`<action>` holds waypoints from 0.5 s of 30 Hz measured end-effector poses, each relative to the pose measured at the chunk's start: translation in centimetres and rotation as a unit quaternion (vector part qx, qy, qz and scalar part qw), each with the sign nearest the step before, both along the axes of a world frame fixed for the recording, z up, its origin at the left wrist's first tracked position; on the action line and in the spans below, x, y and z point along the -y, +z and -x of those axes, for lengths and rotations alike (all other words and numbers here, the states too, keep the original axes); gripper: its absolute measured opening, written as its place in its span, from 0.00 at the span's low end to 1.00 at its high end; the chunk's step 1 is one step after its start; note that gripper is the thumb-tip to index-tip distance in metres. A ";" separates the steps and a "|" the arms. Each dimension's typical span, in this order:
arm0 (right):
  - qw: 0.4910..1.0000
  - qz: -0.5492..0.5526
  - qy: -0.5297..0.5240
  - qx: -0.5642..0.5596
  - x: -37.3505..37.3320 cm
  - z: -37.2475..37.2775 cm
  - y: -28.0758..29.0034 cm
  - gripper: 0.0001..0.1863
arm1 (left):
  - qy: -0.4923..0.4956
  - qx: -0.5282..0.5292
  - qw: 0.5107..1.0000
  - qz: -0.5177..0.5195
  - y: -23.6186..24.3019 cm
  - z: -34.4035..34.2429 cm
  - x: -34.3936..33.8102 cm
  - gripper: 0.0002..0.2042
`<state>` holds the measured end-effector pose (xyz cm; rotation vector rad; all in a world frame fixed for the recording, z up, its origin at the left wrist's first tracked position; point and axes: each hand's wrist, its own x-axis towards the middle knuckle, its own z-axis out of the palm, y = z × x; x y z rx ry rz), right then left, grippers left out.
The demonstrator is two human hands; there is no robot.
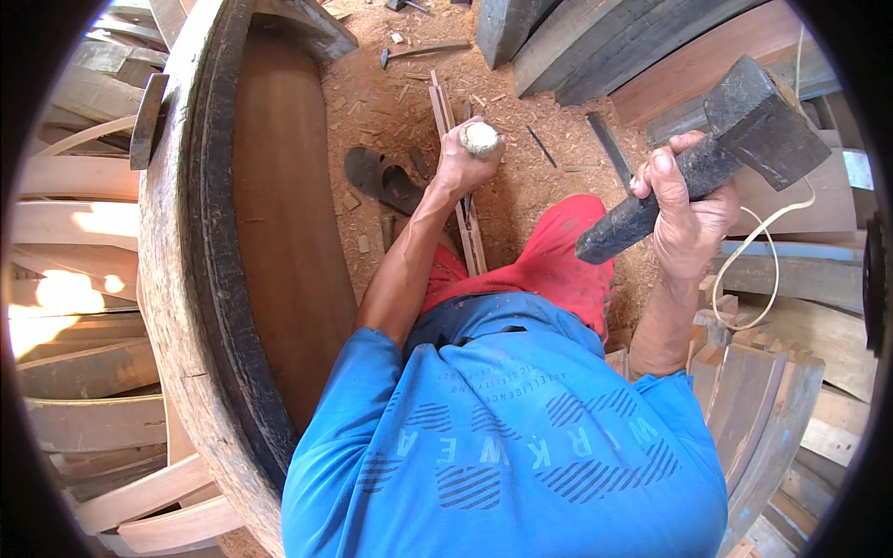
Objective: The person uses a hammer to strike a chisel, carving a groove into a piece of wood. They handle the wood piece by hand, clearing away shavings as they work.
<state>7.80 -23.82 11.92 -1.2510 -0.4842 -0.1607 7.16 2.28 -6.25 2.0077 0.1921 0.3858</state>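
My left hand [463,166] is closed round an upright chisel, whose pale, round handle end [481,139] points up at me. Most of the chisel is hidden under the fist. Below it, a long narrow piece of wood [473,244] with a groove along it runs from between my legs to the shavings beyond. My right hand [690,206] grips a mallet by its thick dark handle [616,223]. The mallet's heavy, dark, block-shaped head [765,121] is raised to the right, apart from the chisel.
Wood shavings cover the ground [507,112]. A hammer [428,50], a thin dark rod [540,147] and a flat dark bar [609,147] lie there. A large curved timber [177,279] stands at my left. Stacked planks [642,56] and a pale cable [770,244] are at right.
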 end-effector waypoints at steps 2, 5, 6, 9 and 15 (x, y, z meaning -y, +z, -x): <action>1.000 -0.004 0.000 -0.007 -0.1 0.1 0.1 0.11 | 0.002 -0.008 1.000 -0.018 0.1 -0.1 0.2 0.06; 1.000 0.002 -0.007 0.000 0.0 -0.1 0.3 0.11 | -0.003 -0.003 0.999 -0.042 -0.5 -0.2 0.0 0.06; 1.000 0.006 -0.009 0.005 0.1 -0.2 0.3 0.10 | -0.006 0.002 0.999 -0.049 -0.8 -0.2 -0.2 0.06; 1.000 -0.002 -0.017 0.001 -0.3 -0.4 -0.1 0.10 | 0.005 -0.025 1.000 -0.014 -0.4 0.0 0.6 0.06; 0.870 0.490 0.050 0.001 -2.6 -0.3 -6.9 0.12 | -0.036 -0.020 0.993 -0.109 -1.2 -0.3 2.0 0.10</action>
